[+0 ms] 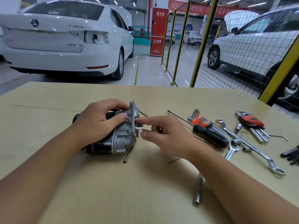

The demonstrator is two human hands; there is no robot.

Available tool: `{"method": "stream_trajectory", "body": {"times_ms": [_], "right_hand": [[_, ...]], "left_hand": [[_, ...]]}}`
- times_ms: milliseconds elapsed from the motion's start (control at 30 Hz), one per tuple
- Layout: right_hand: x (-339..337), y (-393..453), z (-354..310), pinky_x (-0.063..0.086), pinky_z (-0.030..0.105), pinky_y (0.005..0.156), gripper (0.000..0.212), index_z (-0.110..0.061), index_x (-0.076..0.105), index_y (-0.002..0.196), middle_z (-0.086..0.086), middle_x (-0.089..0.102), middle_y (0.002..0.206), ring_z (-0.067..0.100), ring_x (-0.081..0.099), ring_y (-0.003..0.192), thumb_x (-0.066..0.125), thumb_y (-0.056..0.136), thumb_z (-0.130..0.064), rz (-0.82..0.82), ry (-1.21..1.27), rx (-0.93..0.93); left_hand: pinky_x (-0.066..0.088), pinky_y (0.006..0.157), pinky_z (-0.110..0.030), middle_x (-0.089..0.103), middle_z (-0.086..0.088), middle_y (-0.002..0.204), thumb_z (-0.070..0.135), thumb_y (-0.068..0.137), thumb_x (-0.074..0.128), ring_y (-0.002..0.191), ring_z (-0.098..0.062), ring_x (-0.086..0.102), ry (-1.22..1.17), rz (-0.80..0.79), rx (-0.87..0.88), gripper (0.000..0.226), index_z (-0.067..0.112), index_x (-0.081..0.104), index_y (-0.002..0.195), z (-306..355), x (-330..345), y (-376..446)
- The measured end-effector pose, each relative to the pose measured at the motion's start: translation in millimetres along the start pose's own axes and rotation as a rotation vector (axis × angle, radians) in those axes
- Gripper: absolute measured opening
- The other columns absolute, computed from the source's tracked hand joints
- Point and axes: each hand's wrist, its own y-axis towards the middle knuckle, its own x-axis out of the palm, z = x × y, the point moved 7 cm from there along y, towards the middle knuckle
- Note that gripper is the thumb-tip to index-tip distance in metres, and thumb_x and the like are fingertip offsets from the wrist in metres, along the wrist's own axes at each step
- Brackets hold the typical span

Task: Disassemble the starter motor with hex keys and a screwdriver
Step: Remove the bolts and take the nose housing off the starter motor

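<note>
I see the starter motor (116, 131) lying on the matte tan counter (113, 183), at 9 o'clock from the tools; it has a rough cast grey housing and a black cylindrical body. My left hand (98, 122) grips it, fingers curled over the top. My right hand (163, 136) pinches a thin steel hex key (142, 129), its tip against the flange. A black-orange screwdriver (210, 136) lies at 3 o'clock.

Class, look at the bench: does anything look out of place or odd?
A long silver socket extension lies alone near the table's front, away from the tool cluster at right. Nothing looks spilled or damaged.
</note>
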Motion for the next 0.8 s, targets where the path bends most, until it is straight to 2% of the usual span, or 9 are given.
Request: {"method": "stream_trajectory", "body": {"times_ms": [233, 467, 667, 800], "right_hand": [[0.1, -0.1, -0.3, 0.028, 0.018, 0.053, 0.036, -0.033, 0.068, 0.129, -0.014, 0.036, 0.051, 0.005, 0.032, 0.052, 0.070, 0.093, -0.025, -0.004, 0.014, 0.001], [-1.0, -0.1, -1.3, 0.026, 0.020, 0.053, 0.035, -0.027, 0.070, 0.128, -0.012, 0.032, 0.052, 0.006, 0.030, 0.053, 0.071, 0.094, -0.022, 0.008, 0.014, 0.004], [-1.7, -1.1, -1.9, 0.027, 0.018, 0.053, 0.034, -0.027, 0.071, 0.128, -0.012, 0.033, 0.051, 0.006, 0.031, 0.052, 0.071, 0.094, -0.023, 0.013, -0.008, -0.006], [-1.8, -0.8, -0.2, 0.028, 0.019, 0.054, 0.033, -0.028, 0.071, 0.126, -0.013, 0.035, 0.051, 0.006, 0.032, 0.052, 0.072, 0.093, -0.023, 0.020, -0.014, -0.005]], "left_hand": [[0.049, 0.097, -0.029, 0.067, 0.035, 0.108, 0.043, 0.078, 0.070, 0.108, 0.010, 0.062, -0.005, -0.018, -0.002, 0.027, 0.054, 0.065, 0.103, -1.4, -0.5, -0.6], [0.053, 0.099, -0.039, 0.070, 0.029, 0.107, 0.041, 0.087, 0.063, 0.107, 0.000, 0.066, -0.012, 0.001, 0.001, 0.022, 0.044, 0.069, 0.108, -0.8, 0.5, 1.0], [0.049, 0.097, -0.030, 0.067, 0.034, 0.108, 0.044, 0.080, 0.069, 0.108, 0.009, 0.062, -0.002, -0.019, -0.003, 0.025, 0.053, 0.068, 0.103, -2.8, 0.0, -1.6], [0.051, 0.097, -0.035, 0.068, 0.032, 0.108, 0.044, 0.086, 0.063, 0.107, 0.005, 0.064, -0.018, -0.001, -0.014, 0.021, 0.050, 0.068, 0.105, -2.7, 0.0, -0.4]]}}
